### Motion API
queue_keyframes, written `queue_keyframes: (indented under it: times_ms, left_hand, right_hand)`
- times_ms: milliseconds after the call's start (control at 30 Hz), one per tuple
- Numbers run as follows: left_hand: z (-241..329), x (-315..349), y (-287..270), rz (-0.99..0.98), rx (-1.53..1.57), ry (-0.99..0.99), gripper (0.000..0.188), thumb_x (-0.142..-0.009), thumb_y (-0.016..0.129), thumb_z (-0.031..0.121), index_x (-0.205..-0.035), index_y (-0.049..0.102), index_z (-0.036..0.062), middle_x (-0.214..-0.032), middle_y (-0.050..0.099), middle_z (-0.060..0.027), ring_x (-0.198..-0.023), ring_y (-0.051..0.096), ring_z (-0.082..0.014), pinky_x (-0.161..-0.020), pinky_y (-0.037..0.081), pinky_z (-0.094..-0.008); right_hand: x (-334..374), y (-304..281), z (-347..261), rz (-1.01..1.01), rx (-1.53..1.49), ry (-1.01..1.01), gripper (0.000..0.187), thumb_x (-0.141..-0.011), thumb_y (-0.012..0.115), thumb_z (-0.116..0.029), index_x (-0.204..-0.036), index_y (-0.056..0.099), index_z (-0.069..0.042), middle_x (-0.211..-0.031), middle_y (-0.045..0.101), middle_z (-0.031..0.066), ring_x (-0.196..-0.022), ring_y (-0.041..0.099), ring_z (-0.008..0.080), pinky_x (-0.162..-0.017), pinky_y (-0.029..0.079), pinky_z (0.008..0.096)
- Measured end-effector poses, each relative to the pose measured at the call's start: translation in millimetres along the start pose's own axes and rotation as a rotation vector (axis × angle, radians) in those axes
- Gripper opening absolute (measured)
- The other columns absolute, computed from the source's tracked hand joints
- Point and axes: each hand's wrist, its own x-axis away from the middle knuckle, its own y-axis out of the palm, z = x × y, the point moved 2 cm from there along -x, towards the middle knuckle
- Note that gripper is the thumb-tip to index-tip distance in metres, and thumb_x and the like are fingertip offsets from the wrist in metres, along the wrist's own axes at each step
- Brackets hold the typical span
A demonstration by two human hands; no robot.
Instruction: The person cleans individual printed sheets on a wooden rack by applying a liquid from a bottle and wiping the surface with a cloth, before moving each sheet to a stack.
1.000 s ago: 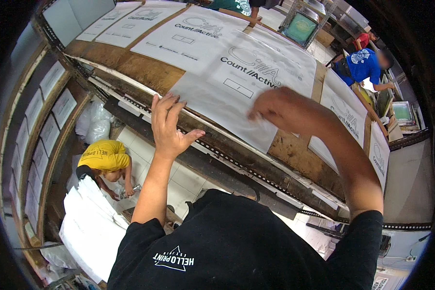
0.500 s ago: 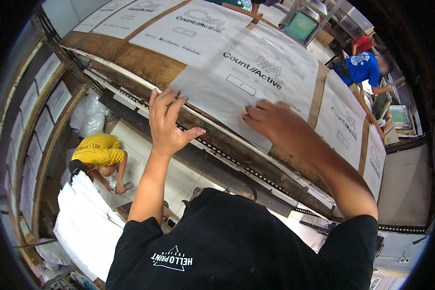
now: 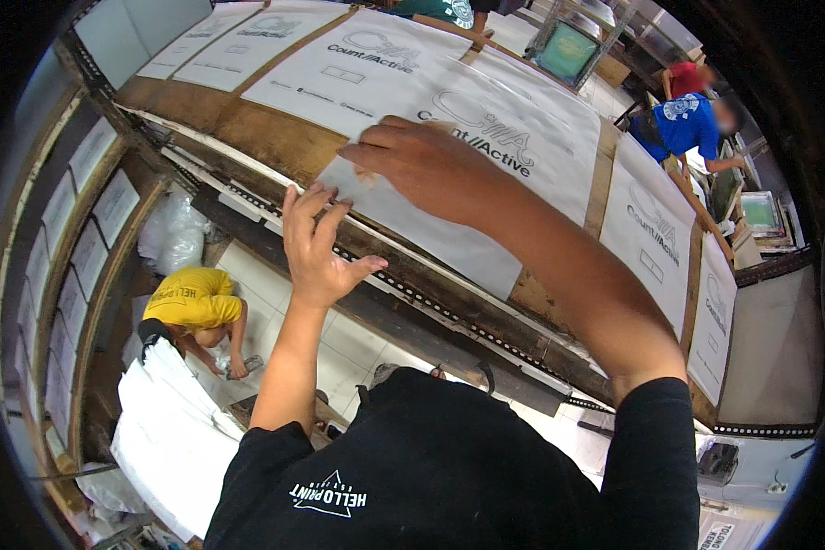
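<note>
A white sheet (image 3: 472,252) printed with black lettering and an outlined box lies on the long brown table (image 3: 298,133). Across its left part reaches my right hand (image 3: 422,174), palm down, its fingers stretched toward the sheet's left edge and nothing gripped. At the table's near edge my left hand (image 3: 316,238) is open, fingers spread and thumb out to the right. Its fingertips are beside the sheet's near left corner; whether they touch it I cannot tell. The print is partly hidden under my right hand and forearm.
More printed sheets (image 3: 651,225) line the table. A perforated metal rail (image 3: 412,286) runs below its near edge. A person in yellow (image 3: 192,298) crouches at lower left, beside white material (image 3: 170,431) and racks of sheets (image 3: 115,197). Someone in blue (image 3: 687,128) works at far right.
My right hand has slid left across the sheet, from its middle to its left part. The left hand has shifted slightly down and stays open.
</note>
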Motion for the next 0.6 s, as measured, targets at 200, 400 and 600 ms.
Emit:
queue_keyframes:
  times_ms: [200, 400, 600]
  left_hand:
    - [-3, 5, -1, -0.008, -0.002, -0.002, 0.086, -0.070, 0.069, 0.080, -0.113, 0.067, 0.0056, -0.122, 0.059, -0.0151, -0.120, 0.058, -0.0407, -0.113, 0.033, -0.0622]
    - [0, 2, -1, 0.018, 0.009, -0.023, 0.088, -0.067, 0.069, 0.081, -0.113, 0.068, 0.0064, -0.117, 0.060, -0.0144, -0.118, 0.059, -0.0399, -0.113, 0.033, -0.0621]
    - [-2, 2, 4, 0.037, 0.009, -0.010, 0.086, -0.067, 0.070, 0.081, -0.113, 0.068, 0.0073, -0.119, 0.060, -0.0146, -0.118, 0.059, -0.0400, -0.113, 0.033, -0.0625]
  right_hand:
    - [5, 26, 11, -0.174, -0.034, -0.037, 0.024, -0.084, 0.063, -0.004, -0.107, 0.069, -0.005, -0.107, 0.066, 0.0092, -0.103, 0.062, 0.0293, -0.087, 0.054, 0.0415]
    - [63, -14, -2, -0.227, -0.080, 0.018, 0.025, -0.079, 0.066, -0.002, -0.105, 0.069, -0.003, -0.102, 0.066, 0.0101, -0.099, 0.062, 0.0306, -0.086, 0.053, 0.0419]
    - [3, 36, 17, -0.069, -0.163, -0.028, 0.026, -0.077, 0.068, 0.001, -0.103, 0.069, -0.003, -0.099, 0.067, 0.0097, -0.100, 0.063, 0.0309, -0.087, 0.054, 0.0410]
